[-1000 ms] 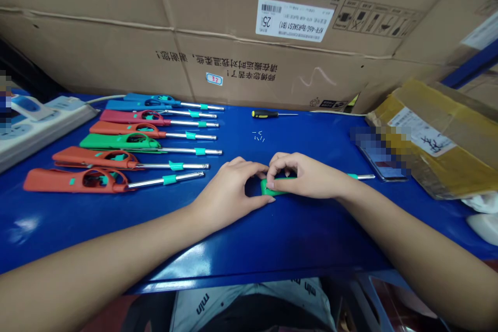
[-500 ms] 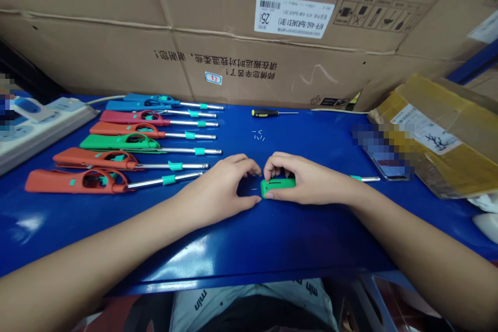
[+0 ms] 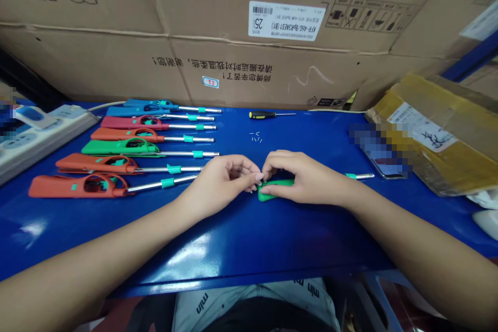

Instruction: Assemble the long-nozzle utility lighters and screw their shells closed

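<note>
My right hand (image 3: 301,176) is wrapped round the handle end of a green gas lighter (image 3: 268,196) lying on the blue table. The lighter's metal tube (image 3: 364,176) comes out beyond my right wrist; its middle is hidden under the hand and forearm. My left hand (image 3: 229,181) is closed, thumb and fingertips pinched together at the lighter's left end, close to the right fingertips. What sits in that pinch is too small to make out. Several tiny thin pale pins (image 3: 257,137) lie on the table beyond my hands.
To the left lie several lighters in a column, among them an orange lighter (image 3: 78,187). A screwdriver (image 3: 262,114) rests near the large carton (image 3: 218,46) at the back. A power strip (image 3: 42,129) stands far left; a phone (image 3: 383,155) and taped box (image 3: 436,135) are right.
My left hand has gone from open fingers to a pinch and moved against the lighter's end. The single pin lying beside that end no longer shows. My right hand keeps its hold.
</note>
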Demonstrator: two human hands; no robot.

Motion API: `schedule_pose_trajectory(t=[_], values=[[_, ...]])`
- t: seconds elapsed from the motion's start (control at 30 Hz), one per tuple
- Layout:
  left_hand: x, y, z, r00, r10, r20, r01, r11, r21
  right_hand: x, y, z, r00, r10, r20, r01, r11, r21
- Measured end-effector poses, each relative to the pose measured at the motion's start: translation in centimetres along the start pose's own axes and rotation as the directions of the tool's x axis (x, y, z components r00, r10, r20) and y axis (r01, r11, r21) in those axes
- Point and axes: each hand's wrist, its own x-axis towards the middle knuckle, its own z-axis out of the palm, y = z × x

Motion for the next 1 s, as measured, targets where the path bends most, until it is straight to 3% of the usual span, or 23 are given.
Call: schedule_pose_trajectory(t=[0.17,0.57,0.73,0.87,1.0], values=[[0.3,0.0,0.3,0.997,-0.064,-0.044,0.05,0.959,-0.279,0.0,-0.2,0.1,0.976,-0.067,-0.209,0.069,0.998,0.003],[0.1,0.1,0.6,0.998,-0.022,-0.067,-0.005,0.925,-0.381,0.2,0.0,0.0,0.969,-0.104,-0.225,0.117,0.992,0.044],[0.0,0.3,0.7,0.999,0.019,-0.047,-0.037,0.905,-0.424,0.3,0.1,0.1,0.969,0.068,-0.238,-0.01,0.971,0.24],[0.0,0.5,0.7,0.999,0.041,-0.026,-0.049,0.885,-0.464,0.6,0.3,0.7,0.954,0.244,-0.176,-0.119,0.843,0.525],[0.1,0.5,0.8,0.998,0.039,-0.043,-0.054,0.889,-0.455,0.9,0.5,1.0,0.945,0.308,-0.109,-0.153,0.712,0.685]])
